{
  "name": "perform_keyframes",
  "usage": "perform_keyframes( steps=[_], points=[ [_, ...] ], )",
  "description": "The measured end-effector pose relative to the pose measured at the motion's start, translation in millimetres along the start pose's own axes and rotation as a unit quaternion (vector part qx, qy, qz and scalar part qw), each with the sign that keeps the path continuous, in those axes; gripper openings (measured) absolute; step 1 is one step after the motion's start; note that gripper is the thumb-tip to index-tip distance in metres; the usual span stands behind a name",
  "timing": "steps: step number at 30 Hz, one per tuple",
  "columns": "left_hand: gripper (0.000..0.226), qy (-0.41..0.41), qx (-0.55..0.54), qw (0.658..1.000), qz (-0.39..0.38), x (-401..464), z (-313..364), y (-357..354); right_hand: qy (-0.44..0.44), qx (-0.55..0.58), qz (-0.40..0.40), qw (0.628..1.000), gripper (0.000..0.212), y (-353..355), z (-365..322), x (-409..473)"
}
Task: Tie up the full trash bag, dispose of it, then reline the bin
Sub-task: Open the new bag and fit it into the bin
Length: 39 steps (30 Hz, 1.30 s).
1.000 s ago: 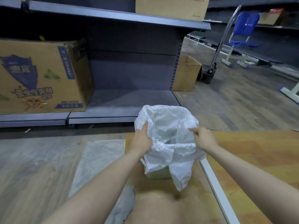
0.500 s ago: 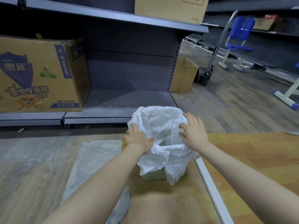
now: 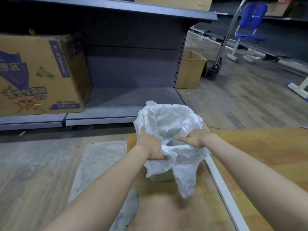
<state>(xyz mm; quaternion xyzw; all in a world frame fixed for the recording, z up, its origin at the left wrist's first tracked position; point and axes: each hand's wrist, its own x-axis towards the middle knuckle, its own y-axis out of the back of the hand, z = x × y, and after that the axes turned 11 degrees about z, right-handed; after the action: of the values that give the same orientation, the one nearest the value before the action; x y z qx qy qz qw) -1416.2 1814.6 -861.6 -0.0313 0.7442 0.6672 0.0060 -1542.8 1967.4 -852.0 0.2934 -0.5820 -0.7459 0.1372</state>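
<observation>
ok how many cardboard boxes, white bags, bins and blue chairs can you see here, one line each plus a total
cardboard boxes: 4 ()
white bags: 1
bins: 1, mostly hidden under the bag
blue chairs: 1
total: 7

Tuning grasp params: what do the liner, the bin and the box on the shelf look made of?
Liner: thin translucent white plastic film, crinkled and glossy. Bin: only a pale greenish corner shows below the liner; probably rigid plastic, not certain. Box: brown corrugated cardboard, matte, printed, with worn, dented edges.
</observation>
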Motion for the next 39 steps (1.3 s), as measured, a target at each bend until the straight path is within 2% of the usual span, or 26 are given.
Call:
perform_keyframes(
  steps=[10,13,17,22,24,28,30,32,35,39],
  points=[
    [0.066,0.002,0.033,0.999,0.037,6.0,-0.2,-11.9,0.030,-0.012,0.051,0.998,0.055,-7.0,3.2,2.5],
    [0.067,0.005,0.037,0.999,0.009,7.6,1.2,-9.0,0.043,0.014,0.069,0.997,0.059,-7.3,4.1,1.7],
    [0.055,0.014,0.037,0.999,-0.015,5.6,3.0,-2.9,0.036,0.041,0.091,0.994,0.081,-7.6,4.0,-1.6],
    [0.063,0.002,0.040,0.998,-0.046,1.6,1.3,-2.4,0.044,0.083,0.116,0.989,0.071,-9.0,2.1,-13.1],
    [0.059,-0.001,0.038,0.998,-0.057,1.4,-2.4,-2.9,0.046,0.090,0.121,0.987,0.079,-7.9,0.3,-18.4],
    [0.052,-0.014,0.043,0.995,-0.088,2.3,-3.3,5.8,0.098,0.060,0.102,0.988,0.129,-3.3,2.1,-24.8],
    [0.047,-0.012,0.043,0.994,-0.101,3.5,-2.7,9.5,0.112,0.044,0.085,0.989,0.133,-4.9,3.9,-25.5],
    [0.041,-0.012,0.043,0.993,-0.106,3.6,-2.7,10.1,0.141,0.013,0.064,0.988,0.121,-8.6,3.9,-26.2],
    [0.039,-0.004,0.036,0.993,-0.109,4.9,-1.2,12.6,0.136,-0.001,0.042,0.990,0.087,-12.6,5.3,-24.5],
    [0.032,0.010,0.029,0.992,-0.121,6.4,0.5,13.4,0.117,0.005,0.033,0.993,0.075,-12.8,2.5,-21.0]
  ],
)
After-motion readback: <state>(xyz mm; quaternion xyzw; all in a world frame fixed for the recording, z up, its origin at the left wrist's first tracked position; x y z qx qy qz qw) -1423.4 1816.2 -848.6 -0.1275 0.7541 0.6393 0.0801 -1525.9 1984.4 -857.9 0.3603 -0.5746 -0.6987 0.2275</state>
